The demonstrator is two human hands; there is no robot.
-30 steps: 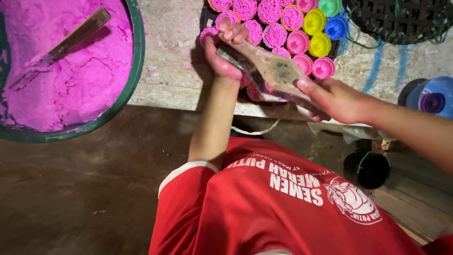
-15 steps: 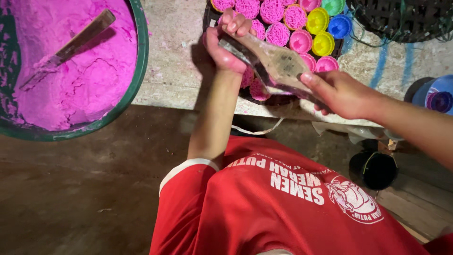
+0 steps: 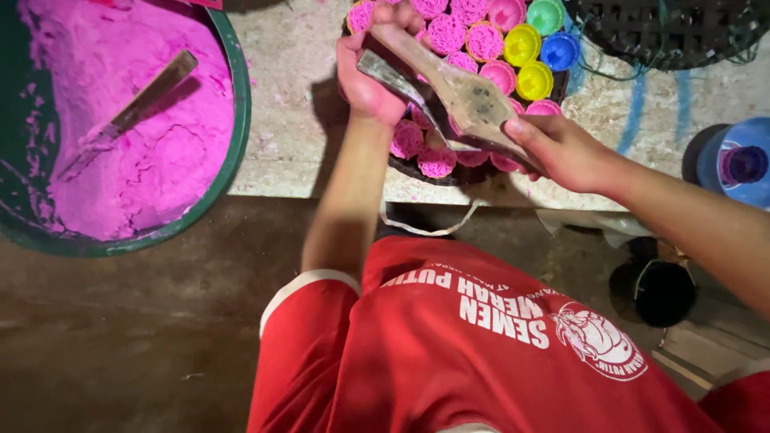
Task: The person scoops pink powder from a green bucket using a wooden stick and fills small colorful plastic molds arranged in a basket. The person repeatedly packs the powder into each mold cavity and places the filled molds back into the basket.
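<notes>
Fingers of both hands grip paddle [image 3: 473,100] ends.

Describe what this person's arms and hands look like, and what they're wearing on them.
Both arms are bare from the upper arm down, with no gloves, watch or bands showing. The left hand and right hand are uncovered. The left arm comes out of a short red sleeve edged with a white cuff, part of a red shirt with white printing. The right sleeve is out of view.

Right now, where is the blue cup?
In the head view, the blue cup sits at the tray's upper right, beside a yellow cup and below a green cup.
</notes>
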